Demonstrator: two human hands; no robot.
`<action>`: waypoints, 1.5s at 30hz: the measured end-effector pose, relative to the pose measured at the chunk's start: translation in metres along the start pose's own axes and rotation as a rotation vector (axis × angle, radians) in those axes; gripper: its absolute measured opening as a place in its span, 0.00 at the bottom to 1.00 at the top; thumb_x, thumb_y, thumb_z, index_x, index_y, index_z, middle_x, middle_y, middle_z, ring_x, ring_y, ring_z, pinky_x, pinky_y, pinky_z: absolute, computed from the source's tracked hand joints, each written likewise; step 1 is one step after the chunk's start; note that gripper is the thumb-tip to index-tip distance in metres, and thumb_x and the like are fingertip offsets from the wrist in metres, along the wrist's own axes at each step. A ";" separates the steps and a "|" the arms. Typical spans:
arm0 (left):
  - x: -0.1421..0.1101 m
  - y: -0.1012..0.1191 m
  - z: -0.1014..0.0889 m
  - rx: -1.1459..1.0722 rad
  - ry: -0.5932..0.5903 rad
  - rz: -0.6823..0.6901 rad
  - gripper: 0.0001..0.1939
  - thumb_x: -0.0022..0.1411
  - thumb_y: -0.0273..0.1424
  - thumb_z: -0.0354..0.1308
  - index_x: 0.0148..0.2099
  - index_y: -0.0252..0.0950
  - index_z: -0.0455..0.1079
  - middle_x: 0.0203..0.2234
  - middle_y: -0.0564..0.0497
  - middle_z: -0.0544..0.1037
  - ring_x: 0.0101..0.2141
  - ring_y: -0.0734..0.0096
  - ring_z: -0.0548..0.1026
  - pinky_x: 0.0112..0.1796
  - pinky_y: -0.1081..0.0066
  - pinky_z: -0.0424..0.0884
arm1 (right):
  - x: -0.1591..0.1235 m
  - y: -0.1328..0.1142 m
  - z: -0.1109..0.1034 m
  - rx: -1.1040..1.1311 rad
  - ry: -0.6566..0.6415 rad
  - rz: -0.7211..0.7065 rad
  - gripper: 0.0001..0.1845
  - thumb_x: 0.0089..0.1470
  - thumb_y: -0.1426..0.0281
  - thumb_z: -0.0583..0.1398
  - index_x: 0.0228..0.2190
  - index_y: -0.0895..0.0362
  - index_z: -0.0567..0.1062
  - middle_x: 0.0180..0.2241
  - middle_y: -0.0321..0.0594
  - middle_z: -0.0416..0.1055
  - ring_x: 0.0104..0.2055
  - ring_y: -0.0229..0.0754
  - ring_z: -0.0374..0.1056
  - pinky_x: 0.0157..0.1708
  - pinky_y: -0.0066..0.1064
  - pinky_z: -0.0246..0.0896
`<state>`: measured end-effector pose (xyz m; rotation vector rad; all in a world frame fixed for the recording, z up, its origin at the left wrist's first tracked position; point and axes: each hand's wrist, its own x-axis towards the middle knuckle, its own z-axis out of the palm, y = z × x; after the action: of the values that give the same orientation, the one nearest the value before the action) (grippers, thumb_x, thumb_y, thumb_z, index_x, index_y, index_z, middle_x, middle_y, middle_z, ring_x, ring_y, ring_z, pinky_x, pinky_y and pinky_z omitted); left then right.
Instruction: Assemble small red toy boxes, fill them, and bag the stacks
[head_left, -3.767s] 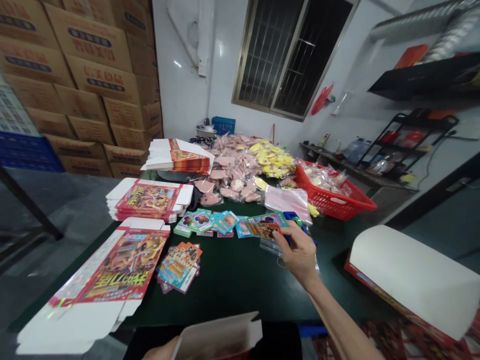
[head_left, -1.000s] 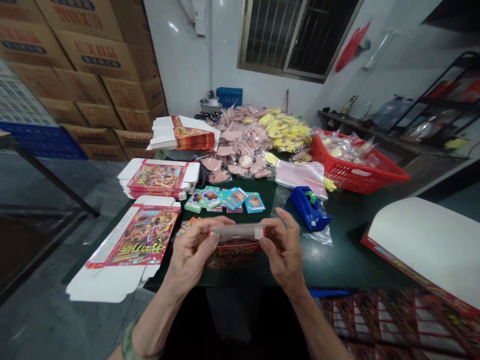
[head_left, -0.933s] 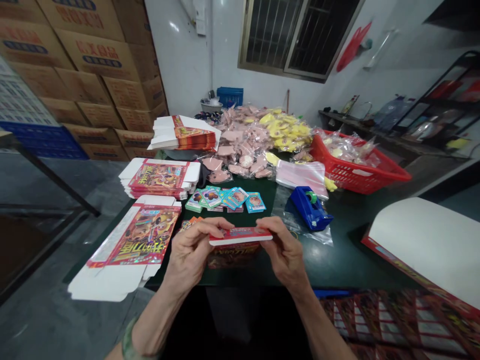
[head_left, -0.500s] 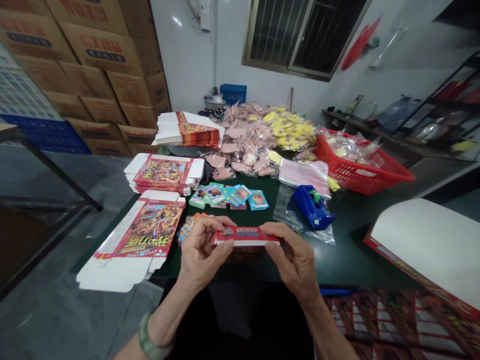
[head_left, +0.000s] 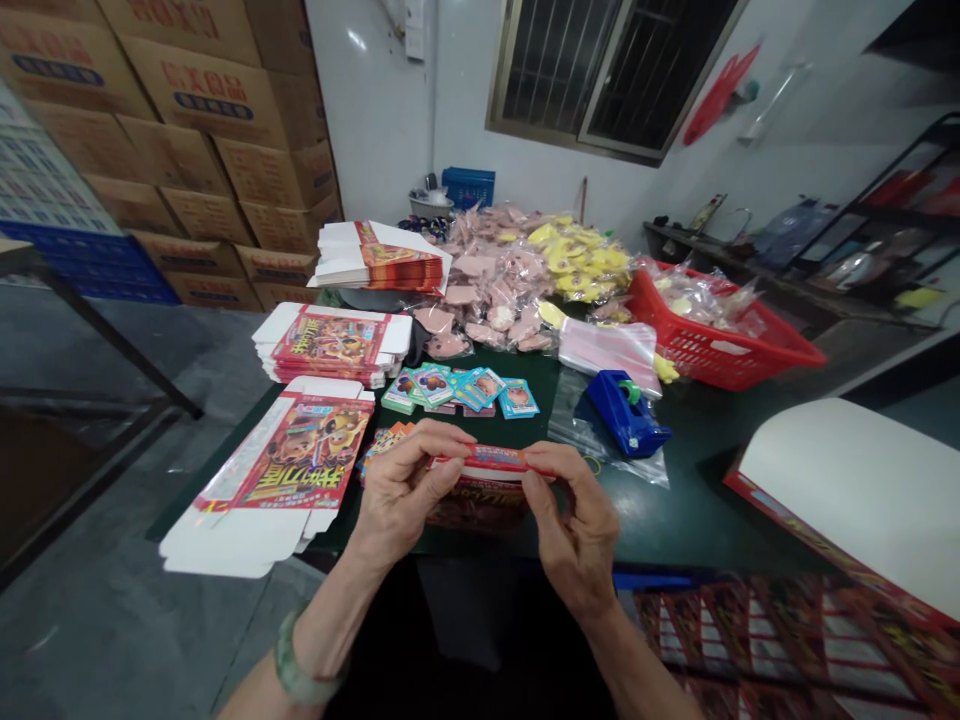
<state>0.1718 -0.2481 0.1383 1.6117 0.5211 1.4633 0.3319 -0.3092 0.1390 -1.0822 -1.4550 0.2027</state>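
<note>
A red printed cardboard box [head_left: 480, 505] stands at the near edge of the dark green table, its top edge facing me. My left hand [head_left: 409, 485] pinches the left end of its top flap between thumb and fingers. At the other end, my right hand [head_left: 571, 510] pinches the same flap. Just beyond the box lie small piles of picture cards [head_left: 484, 388], green and light blue. An orange set of cards [head_left: 386, 440] shows partly behind my left hand. Flat printed boxes [head_left: 311, 450] lie to the left, with a stack of more flat boxes [head_left: 330, 345] behind them.
A blue tape dispenser [head_left: 628, 412] sits on clear plastic bags to the right. Farther back are heaps of bagged pink pieces [head_left: 495, 290] and yellow pieces [head_left: 589, 260], beside a red basket [head_left: 727, 340]. A large open carton [head_left: 847, 490] stands at the right edge.
The box's top flap has tilted, so its printed face shows less and more of the box's front shows. Both hands have shifted slightly, still gripping the flap.
</note>
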 end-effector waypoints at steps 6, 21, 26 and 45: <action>-0.013 -0.012 0.005 -0.022 0.086 0.060 0.06 0.58 0.26 0.57 0.37 0.38 0.74 0.38 0.45 0.75 0.42 0.62 0.72 0.41 0.64 0.69 | -0.011 0.008 0.030 0.097 0.218 -0.098 0.11 0.58 0.77 0.48 0.40 0.52 0.63 0.40 0.41 0.62 0.42 0.40 0.63 0.40 0.39 0.60; -0.005 -0.013 0.005 0.247 0.032 0.236 0.14 0.47 0.22 0.66 0.37 0.38 0.69 0.35 0.48 0.75 0.36 0.65 0.74 0.37 0.65 0.73 | -0.017 0.032 0.033 -0.041 0.148 -0.250 0.15 0.56 0.74 0.52 0.46 0.49 0.59 0.46 0.45 0.58 0.44 0.44 0.62 0.39 0.43 0.63; 0.006 -0.018 -0.005 0.433 -0.137 0.265 0.12 0.51 0.29 0.64 0.41 0.39 0.73 0.35 0.48 0.77 0.34 0.66 0.76 0.34 0.69 0.73 | -0.009 0.031 0.026 0.021 0.110 -0.192 0.13 0.55 0.72 0.54 0.43 0.51 0.62 0.43 0.43 0.61 0.44 0.42 0.63 0.41 0.40 0.63; 0.010 -0.036 0.032 0.422 0.012 0.397 0.15 0.50 0.24 0.63 0.42 0.39 0.70 0.33 0.51 0.74 0.32 0.71 0.74 0.30 0.73 0.71 | 0.092 0.151 -0.170 -0.461 0.099 0.987 0.13 0.56 0.64 0.57 0.38 0.62 0.71 0.36 0.38 0.70 0.35 0.38 0.68 0.33 0.32 0.67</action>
<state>0.2134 -0.2317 0.1166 2.1320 0.5663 1.7342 0.5672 -0.2417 0.1387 -2.1042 -0.7792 0.5085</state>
